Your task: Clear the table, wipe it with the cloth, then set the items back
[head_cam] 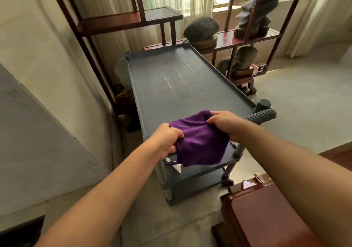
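Observation:
A purple cloth (200,142) hangs folded between my two hands over the near end of the table. My left hand (167,140) grips its left edge. My right hand (224,125) pinches its upper right corner. The table (171,71) is a long dark grey plastic cart top with a raised rim and a faint white grid drawn on it. Nothing lies on that top surface. A lower shelf (200,178) of the same cart shows under the cloth.
A ribbed grey handle (261,116) sticks out at the cart's near right corner. Dark wooden display shelves (247,39) behind hold several large stones. A reddish wooden seat (266,214) stands at the lower right. A pale wall runs along the left.

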`<state>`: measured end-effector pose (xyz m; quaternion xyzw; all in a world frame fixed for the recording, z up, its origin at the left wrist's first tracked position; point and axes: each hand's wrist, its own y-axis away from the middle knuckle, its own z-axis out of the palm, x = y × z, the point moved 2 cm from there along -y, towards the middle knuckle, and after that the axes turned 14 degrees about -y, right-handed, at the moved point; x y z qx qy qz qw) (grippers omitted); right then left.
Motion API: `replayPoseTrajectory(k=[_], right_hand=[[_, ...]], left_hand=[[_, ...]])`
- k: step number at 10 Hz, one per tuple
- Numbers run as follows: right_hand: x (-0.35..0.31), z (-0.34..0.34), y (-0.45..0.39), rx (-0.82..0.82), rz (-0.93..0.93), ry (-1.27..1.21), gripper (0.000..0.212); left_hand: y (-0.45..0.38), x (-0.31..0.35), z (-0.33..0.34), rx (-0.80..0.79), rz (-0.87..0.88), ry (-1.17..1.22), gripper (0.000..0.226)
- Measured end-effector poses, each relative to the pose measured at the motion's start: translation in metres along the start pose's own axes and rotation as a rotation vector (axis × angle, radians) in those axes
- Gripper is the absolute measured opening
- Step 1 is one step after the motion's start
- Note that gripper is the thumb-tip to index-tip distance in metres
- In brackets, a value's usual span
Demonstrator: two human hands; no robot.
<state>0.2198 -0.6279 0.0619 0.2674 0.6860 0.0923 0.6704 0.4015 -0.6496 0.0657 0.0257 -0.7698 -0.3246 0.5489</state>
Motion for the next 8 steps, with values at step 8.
replayPoseTrajectory(k=[8], right_hand=[[0.018, -0.03, 0.051, 0.301, -0.352, 0.621, 0.035]], left_hand=[[0.012, 0.006, 0.017, 0.489, 0.498, -1.316, 0.035]])
